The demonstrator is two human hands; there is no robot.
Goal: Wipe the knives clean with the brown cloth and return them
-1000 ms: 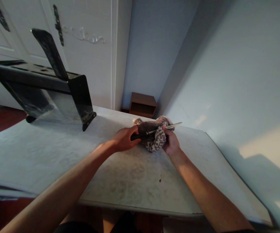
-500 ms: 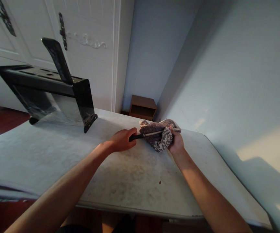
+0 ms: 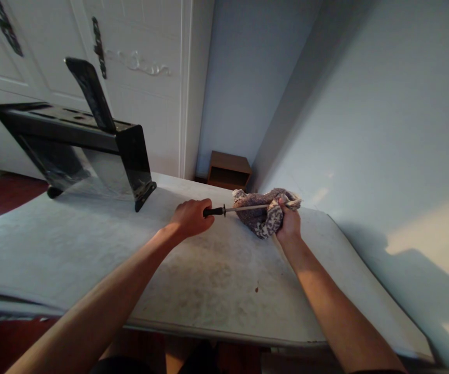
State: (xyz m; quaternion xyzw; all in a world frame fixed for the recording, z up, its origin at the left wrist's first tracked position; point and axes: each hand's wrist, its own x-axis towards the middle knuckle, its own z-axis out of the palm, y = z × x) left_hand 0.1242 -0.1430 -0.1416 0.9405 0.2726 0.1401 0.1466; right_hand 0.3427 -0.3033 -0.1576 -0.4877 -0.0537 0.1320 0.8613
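Note:
My left hand (image 3: 193, 218) is closed round the black handle of a sharpening steel (image 3: 218, 211), a thin rod with a small round guard. The rod points right across a crumpled grey-brown cloth with patterned white edges (image 3: 253, 217). My right hand (image 3: 289, 227) grips this cloth, bunched up around the far part of the rod, whose tip I cannot make out among the folds. Both hands are just above the worn white tabletop (image 3: 208, 291).
At the left of the table stands a black knife block (image 3: 133, 156) with clear sides and one black-handled knife (image 3: 90, 91) in it. Behind are a white cabinet (image 3: 146, 114) and a small brown box-like stand (image 3: 230, 161). A pale wall (image 3: 364, 130) borders the right side.
The cloth and my right hand have shifted right along the rod, while my left hand has drawn the handle slightly left and up. More bare rod and the guard now show.

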